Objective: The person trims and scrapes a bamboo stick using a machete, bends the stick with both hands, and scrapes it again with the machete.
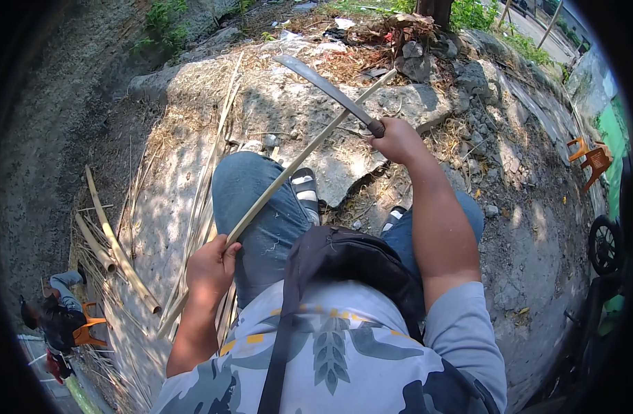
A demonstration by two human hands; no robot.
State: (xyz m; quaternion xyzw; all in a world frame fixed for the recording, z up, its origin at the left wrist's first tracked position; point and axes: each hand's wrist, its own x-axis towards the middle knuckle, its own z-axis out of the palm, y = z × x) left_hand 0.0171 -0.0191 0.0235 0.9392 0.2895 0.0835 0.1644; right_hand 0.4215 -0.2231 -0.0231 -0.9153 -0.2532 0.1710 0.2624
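Rough, dusty ground with broken concrete slabs [275, 114] and dry straw-like litter lies in patches of sun and shade, and at the far side stands a tree trunk [435, 12]. On this ground, between the person's knees, one sandal [305, 188] with a striped look is well visible, and the other shows only partly. The left hand [213, 265] is closed around a long split bamboo strip [285, 176], with the thumb along its side. This strip goes slanting upward to the right, across the left knee of the blue jeans [251, 190], and its far end is above the slab. The right hand [399, 140] is firmly clenched on the dark handle of a machete [330, 90], whose curved blade points to the upper left. The blade crosses the strip near its far end; whether they touch, I cannot tell. To the left of the person lie many thin bamboo strips [215, 148] and two thicker bamboo pieces [120, 241]. A black bag [354, 259] rests at the person's waist. At the lower left, another person [60, 324] sits on an orange chair [90, 328]; at the right are a second orange chair [596, 160] and a black wheel [605, 245].
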